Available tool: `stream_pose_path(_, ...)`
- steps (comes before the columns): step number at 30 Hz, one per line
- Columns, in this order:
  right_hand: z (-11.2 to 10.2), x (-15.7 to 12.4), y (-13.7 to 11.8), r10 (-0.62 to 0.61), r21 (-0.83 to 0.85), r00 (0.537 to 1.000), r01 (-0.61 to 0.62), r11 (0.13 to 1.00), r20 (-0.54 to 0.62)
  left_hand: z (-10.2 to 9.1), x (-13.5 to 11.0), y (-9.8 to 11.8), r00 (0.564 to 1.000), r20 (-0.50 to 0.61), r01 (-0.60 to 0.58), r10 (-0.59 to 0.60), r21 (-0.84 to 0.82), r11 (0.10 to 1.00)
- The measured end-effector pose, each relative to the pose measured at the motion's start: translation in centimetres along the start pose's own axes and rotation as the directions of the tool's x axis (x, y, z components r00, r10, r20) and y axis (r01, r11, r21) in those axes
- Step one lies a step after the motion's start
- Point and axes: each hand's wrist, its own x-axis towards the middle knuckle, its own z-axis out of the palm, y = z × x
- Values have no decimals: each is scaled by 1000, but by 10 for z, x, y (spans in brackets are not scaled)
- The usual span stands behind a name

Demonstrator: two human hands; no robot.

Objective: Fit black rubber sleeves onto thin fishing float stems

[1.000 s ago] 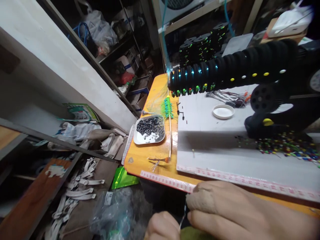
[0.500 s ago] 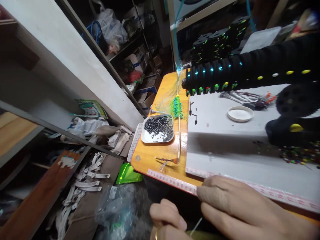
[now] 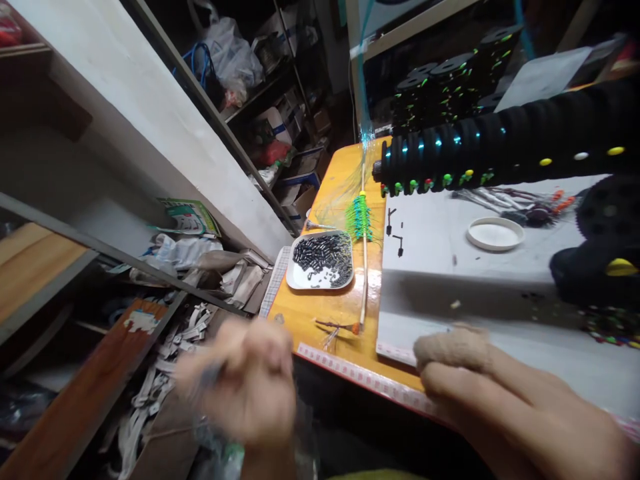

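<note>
My left hand (image 3: 245, 383) is raised off the table's front left corner and smeared by motion. Its fingers look bent, but what they hold, if anything, is lost in the blur. At the table's front edge, my right hand (image 3: 505, 393) has its fingers curled together, with a tan wrap on the index finger. Its fingertips are hidden, and it lies over the printed measuring strip (image 3: 360, 373) and the white board (image 3: 425, 313). Nearby stands a white tray (image 3: 295, 281) of small dark tube-like pieces (image 3: 320, 253). Right of it lies a thin stick (image 3: 364, 280) carrying a green and blue threaded bundle (image 3: 359, 217).
A black ribbed roller (image 3: 500, 143) with coloured dots spans the board's far side. Under it are a round white lid (image 3: 495, 234) and a dark gear-like wheel (image 3: 610, 207). Brown-tipped strands (image 3: 337, 327) lie near the corner. Cluttered shelving (image 3: 280, 127) stands at left.
My left hand has swung left and up, away from my right hand, and is now blurred. My right hand has stayed at the edge. The view has shifted slightly.
</note>
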Motion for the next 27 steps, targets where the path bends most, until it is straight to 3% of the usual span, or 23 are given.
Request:
stream_pose_path(1, -1, 2, -2, 2, 7, 1000, -2, 1000, 15, 1, 22, -2, 992, -76, -91, 102, 141, 986)
stream_pose_path(2, -1, 5, -4, 9, 8, 1000, -9, 1000, 21, 4, 44, -6, 992, -40, -112, 123, 204, 973)
stream_pose_path(5, -1, 13, -9, 44, 2, 999, -44, 999, -7, 14, 97, -16, 979, 185, -148, 88, 340, 929)
stream_pose_path(9, -2, 19, -9, 33, -9, 999, -34, 999, -34, 23, 121, -21, 906, 423, -214, -11, 481, 850)
stream_pose_path(12, -4, 20, -8, 46, -9, 997, -47, 999, -66, 24, 119, -20, 861, 505, -257, -60, 534, 806)
stream_pose_path(15, -5, 21, -8, 56, 12, 996, -56, 998, -75, 25, 116, -19, 852, 520, -273, -67, 549, 790)
stream_pose_path(18, -5, 21, -10, 64, 35, 995, -61, 998, -77, 24, 116, -20, 889, 458, -256, -14, 521, 814)
stream_pose_path(22, -4, 21, -11, 82, 54, 993, -78, 996, -85, 19, 106, -13, 960, 266, -200, 89, 426, 882)
stream_pose_path(25, -2, 21, -12, 92, 55, 991, -88, 995, -93, 20, 75, 2, 985, 148, -133, 93, 293, 947)
stream_pose_path(27, -1, 20, -12, 104, 53, 990, -99, 994, -92, 28, 48, 11, 988, 137, -88, 65, 172, 981)
